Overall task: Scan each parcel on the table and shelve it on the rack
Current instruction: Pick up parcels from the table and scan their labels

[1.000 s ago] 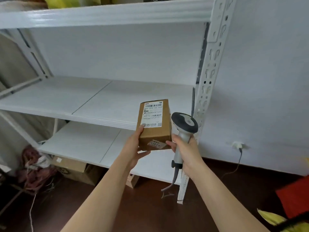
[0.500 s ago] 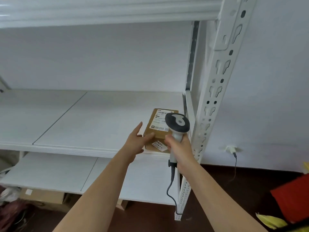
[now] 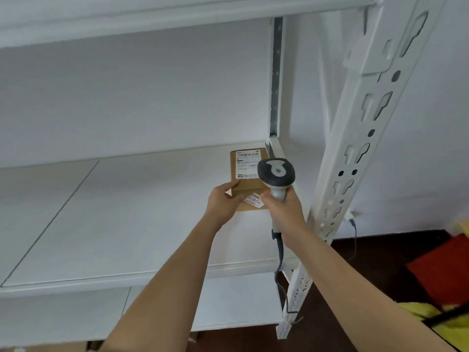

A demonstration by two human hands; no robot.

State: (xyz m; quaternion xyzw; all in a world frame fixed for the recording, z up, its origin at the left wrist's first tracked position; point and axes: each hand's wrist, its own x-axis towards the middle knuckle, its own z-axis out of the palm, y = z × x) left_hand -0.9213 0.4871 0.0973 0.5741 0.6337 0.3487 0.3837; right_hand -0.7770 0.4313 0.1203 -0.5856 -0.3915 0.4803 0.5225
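Note:
A small brown cardboard parcel point(image 3: 245, 180) with a white barcode label lies flat on the white middle shelf point(image 3: 127, 212) of the rack, deep in the right rear corner. My left hand point(image 3: 224, 201) rests against its near left edge, fingers on the box. My right hand point(image 3: 281, 207) grips the handle of a grey and white barcode scanner point(image 3: 276, 174), held upright just right of the parcel and covering its right side. The scanner's cable hangs down past the shelf edge.
The rack's perforated white front post point(image 3: 355, 153) stands close to my right arm. A lower shelf point(image 3: 228, 301) lies below, another shelf above. A wall socket with a plug point(image 3: 350, 215) sits at right; red and yellow items point(image 3: 441, 270) lie on the dark floor.
The parcel went from being held up in the air in my left hand to lying on the middle shelf, then slid deeper toward the back right corner. The scanner stayed in my right hand.

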